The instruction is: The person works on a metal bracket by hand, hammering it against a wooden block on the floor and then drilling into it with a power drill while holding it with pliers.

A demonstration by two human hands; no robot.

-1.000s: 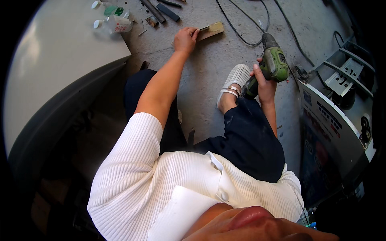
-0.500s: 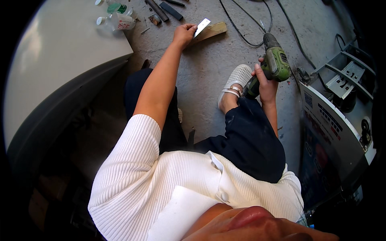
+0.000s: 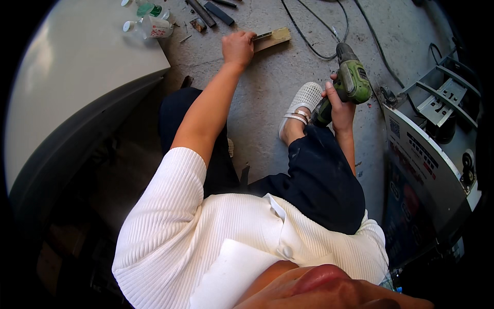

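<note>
My left hand (image 3: 238, 48) is closed on a small flat metal plate (image 3: 263, 36), now seen nearly edge-on. The plate lies along the wooden block (image 3: 274, 43) on the floor; whether it fully touches the wood I cannot tell. My fingers cover the plate's near end and part of the block. In my right hand (image 3: 341, 109) is a green and black cordless drill (image 3: 355, 82), gripped by its handle over my right foot. Its bit (image 3: 335, 34) points away from me, toward the cables.
Black cables (image 3: 371, 36) loop across the concrete floor beyond the drill. Dark metal bars (image 3: 218, 14) lie at the far left, near plastic bottles (image 3: 156, 27) on a pale panel (image 3: 77, 77). A metal-framed case (image 3: 427, 139) stands on the right.
My left hand has turned over, tilting the metal plate from its bright face to its edge and down along the wooden block. The right hand and drill have hardly moved.
</note>
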